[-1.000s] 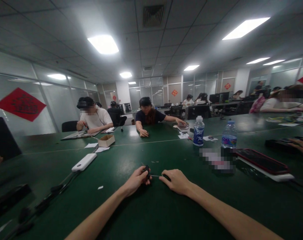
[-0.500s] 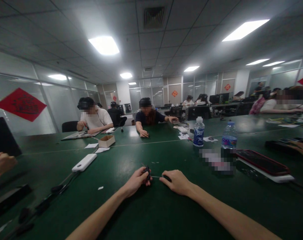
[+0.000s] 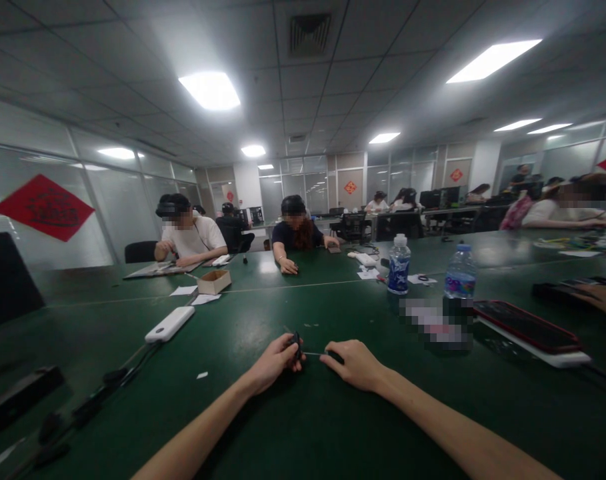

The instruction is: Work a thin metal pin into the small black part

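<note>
My left hand (image 3: pixel 273 358) is closed round a small dark part (image 3: pixel 296 341), too small to name, pinched upright between thumb and fingers. My right hand (image 3: pixel 357 363) wraps the dark handle of a screwdriver (image 3: pixel 313 354). Its thin metal shaft points left, and the tip meets the dark part or stops right beside it; I cannot tell which. My fingers hide most of the handle. Both hands are low over the green table (image 3: pixel 283 420), near its middle.
Two bottles (image 3: pixel 399 263) and a phone on a white slab (image 3: pixel 527 327) stand to the right. Leftward are a white power bank (image 3: pixel 170 324) with cables, an open box (image 3: pixel 214 282) and a paper scrap (image 3: pixel 202 375). Co-workers sit across the table; another person's hand (image 3: pixel 603 293) is at right.
My hands hold nearly the same pose. The person opposite has drawn one hand inward, with a small flat thing by it. The other person's fist at the left edge has mostly left view.
</note>
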Demonstrator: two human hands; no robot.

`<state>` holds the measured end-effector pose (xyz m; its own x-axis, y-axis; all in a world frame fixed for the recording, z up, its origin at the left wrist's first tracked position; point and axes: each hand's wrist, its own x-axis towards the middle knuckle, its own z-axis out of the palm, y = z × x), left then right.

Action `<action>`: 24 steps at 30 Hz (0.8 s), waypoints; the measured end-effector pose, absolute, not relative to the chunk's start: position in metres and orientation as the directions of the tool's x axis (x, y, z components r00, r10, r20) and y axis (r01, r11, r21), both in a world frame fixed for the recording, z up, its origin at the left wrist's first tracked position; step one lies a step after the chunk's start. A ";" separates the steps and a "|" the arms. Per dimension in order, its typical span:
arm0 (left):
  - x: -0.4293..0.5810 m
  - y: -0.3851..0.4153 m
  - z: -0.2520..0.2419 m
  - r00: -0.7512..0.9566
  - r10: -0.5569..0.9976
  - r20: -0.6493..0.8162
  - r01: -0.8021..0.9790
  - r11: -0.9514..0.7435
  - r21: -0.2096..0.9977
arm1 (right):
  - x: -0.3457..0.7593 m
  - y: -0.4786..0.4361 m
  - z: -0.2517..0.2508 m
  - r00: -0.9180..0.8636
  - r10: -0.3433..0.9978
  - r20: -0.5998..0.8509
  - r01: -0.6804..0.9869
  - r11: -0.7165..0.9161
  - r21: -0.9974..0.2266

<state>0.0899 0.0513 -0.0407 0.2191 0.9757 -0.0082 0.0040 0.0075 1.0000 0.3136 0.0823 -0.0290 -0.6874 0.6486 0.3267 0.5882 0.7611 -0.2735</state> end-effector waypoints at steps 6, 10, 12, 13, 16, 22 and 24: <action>0.089 0.054 -0.044 0.216 0.976 0.011 -0.037 -0.003 0.999 | 0.310 0.083 -0.035 -0.667 0.655 0.354 0.592 0.755 -0.282; 0.090 0.052 -0.043 0.272 0.962 -0.002 -0.019 0.007 1.000 | 0.312 0.091 -0.037 -0.493 0.763 0.418 0.626 0.645 -0.439; 0.089 0.052 -0.043 0.287 0.958 -0.012 -0.039 0.024 0.999 | 0.315 0.094 -0.036 -0.404 0.810 0.424 0.638 0.582 -0.504; 0.088 0.052 -0.044 0.278 0.961 -0.012 -0.069 0.033 0.997 | 0.316 0.094 -0.035 -0.418 0.807 0.417 0.633 0.588 -0.504; 0.086 0.054 -0.045 0.242 0.970 -0.009 -0.169 0.051 0.984 | 0.317 0.089 -0.033 -0.605 0.705 0.371 0.578 0.709 -0.404; 0.086 0.054 -0.047 0.248 0.969 -0.011 -0.196 0.061 0.979 | 0.309 0.079 -0.033 -0.693 0.631 0.349 0.546 0.775 -0.318; 0.086 0.053 -0.046 0.249 0.968 -0.012 -0.203 0.064 0.977 | 0.309 0.079 -0.032 -0.692 0.632 0.349 0.546 0.774 -0.320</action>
